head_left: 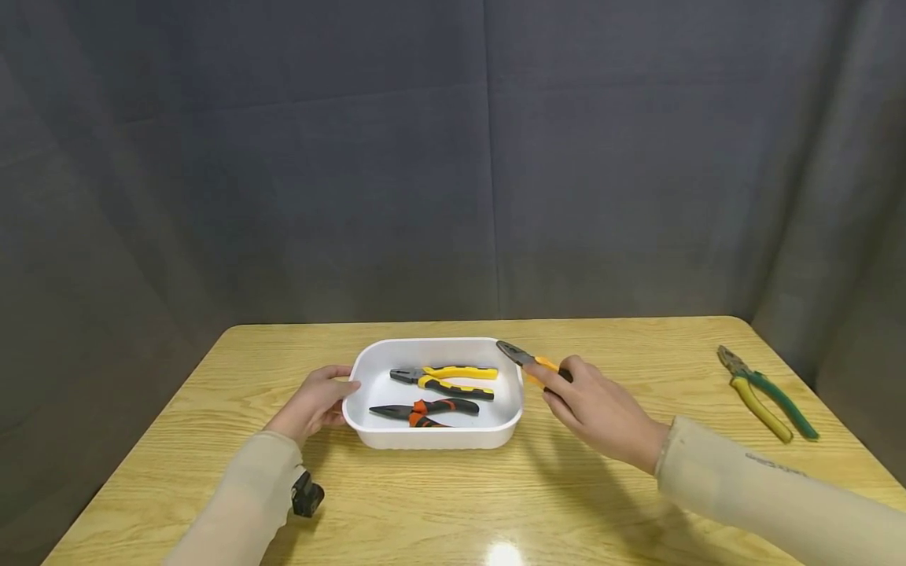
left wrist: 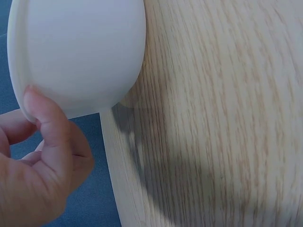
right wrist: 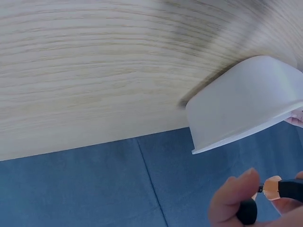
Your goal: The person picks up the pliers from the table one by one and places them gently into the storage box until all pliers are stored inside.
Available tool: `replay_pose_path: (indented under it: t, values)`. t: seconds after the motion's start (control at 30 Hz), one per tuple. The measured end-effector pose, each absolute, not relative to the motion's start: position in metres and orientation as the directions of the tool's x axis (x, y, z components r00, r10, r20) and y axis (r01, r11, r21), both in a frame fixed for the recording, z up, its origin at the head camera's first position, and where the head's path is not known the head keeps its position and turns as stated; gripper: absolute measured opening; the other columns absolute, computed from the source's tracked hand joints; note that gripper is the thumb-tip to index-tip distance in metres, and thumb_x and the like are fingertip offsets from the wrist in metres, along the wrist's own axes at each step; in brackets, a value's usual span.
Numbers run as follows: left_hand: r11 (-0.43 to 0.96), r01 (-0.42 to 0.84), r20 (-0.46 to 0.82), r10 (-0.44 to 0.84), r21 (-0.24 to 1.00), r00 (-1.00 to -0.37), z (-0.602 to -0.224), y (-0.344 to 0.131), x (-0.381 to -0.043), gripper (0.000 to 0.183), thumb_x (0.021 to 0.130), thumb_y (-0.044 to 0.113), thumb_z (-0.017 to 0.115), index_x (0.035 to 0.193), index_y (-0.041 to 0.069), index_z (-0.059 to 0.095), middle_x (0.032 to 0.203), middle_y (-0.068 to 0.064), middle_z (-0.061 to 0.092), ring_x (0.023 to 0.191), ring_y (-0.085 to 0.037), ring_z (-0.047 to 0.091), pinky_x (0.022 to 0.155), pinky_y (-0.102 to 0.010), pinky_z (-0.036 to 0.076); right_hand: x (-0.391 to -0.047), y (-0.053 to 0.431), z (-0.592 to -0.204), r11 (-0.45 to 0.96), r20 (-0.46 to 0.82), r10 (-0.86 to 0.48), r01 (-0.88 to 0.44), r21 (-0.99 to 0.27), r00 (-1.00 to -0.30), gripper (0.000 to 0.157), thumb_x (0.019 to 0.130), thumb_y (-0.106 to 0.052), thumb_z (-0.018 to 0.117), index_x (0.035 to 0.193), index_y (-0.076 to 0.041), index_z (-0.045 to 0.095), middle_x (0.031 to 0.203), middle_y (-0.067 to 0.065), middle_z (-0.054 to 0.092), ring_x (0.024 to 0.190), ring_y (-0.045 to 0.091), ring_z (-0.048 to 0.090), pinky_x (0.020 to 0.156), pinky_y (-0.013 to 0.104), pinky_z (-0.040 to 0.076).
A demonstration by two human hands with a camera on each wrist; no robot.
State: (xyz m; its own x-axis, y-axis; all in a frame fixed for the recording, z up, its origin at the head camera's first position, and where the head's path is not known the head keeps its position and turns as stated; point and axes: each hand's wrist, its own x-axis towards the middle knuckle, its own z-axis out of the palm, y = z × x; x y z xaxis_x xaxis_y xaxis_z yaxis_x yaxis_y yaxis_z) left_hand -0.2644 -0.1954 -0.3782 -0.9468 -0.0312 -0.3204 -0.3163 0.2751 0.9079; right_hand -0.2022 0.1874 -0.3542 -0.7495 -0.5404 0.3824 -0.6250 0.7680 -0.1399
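A white plastic tub (head_left: 439, 439) sits on the table, and my left hand (head_left: 315, 405) pinches its left rim between thumb and fingers. In the left wrist view the thumb of that hand (left wrist: 49, 142) lies over the rim. Inside the tub are yellow-and-black combination pliers (head_left: 453, 377) and, nearer me, red-and-black long-nose pliers (head_left: 425, 410). My right hand (head_left: 602, 409) grips orange-and-black pliers (head_left: 520, 356) by the handles, their nose over the tub's right rim. In the right wrist view those handles (right wrist: 289, 188) show between thumb and fingers; the plier head is out of frame.
Pliers with one green and one yellow handle (head_left: 767, 393) lie at the table's right side. The wooden table (head_left: 212, 440) ends at a dark curtain (head_left: 354, 196) behind it. A small black device (head_left: 307, 495) is on the left wrist.
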Motion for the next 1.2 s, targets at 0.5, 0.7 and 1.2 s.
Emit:
replay_pose_path:
  t: [0.5, 0.7, 1.2]
  values:
    - [0.268, -0.308, -0.314, -0.021, 0.913, -0.949, -0.378, -0.195, -0.263, 0.045, 0.098, 0.004, 0.054, 0.137, -0.01, 0.038, 0.073, -0.006, 0.059, 0.053, -0.009, 0.053, 0.047, -0.019, 0.044, -0.21, 0.171, -0.361, 0.722, 0.412, -0.593, -0.683, -0.108, -0.692, 0.041, 0.097, -0.014, 0.059, 0.137, -0.019, 0.055, 0.088, 0.004, 0.046, 0.07, 0.013, 0.037, 0.055, 0.023, 0.036]
    - [0.269, -0.303, -0.31, -0.017, 0.914, -0.951, -0.377, -0.195, -0.262, 0.045, 0.098, 0.004, 0.054, 0.137, -0.011, 0.038, 0.074, -0.007, 0.059, 0.054, -0.009, 0.054, 0.047, -0.019, 0.044, -0.213, 0.16, -0.362, 0.702, 0.391, -0.63, -0.707, -0.083, -0.671, 0.042, 0.096, -0.014, 0.06, 0.137, -0.017, 0.056, 0.091, 0.007, 0.048, 0.073, 0.017, 0.041, 0.057, 0.026, 0.038]
    - [0.279, -0.311, -0.318, -0.02, 0.909, -0.948, -0.374, -0.195, -0.261, 0.046, 0.099, 0.004, 0.053, 0.139, -0.01, 0.037, 0.08, -0.01, 0.06, 0.054, -0.01, 0.053, 0.047, -0.019, 0.045, -0.23, 0.126, -0.37, 0.646, 0.375, -0.713, -0.763, 0.023, -0.593, 0.039, 0.096, -0.02, 0.062, 0.135, -0.019, 0.057, 0.092, 0.01, 0.048, 0.067, 0.017, 0.04, 0.048, 0.024, 0.035]
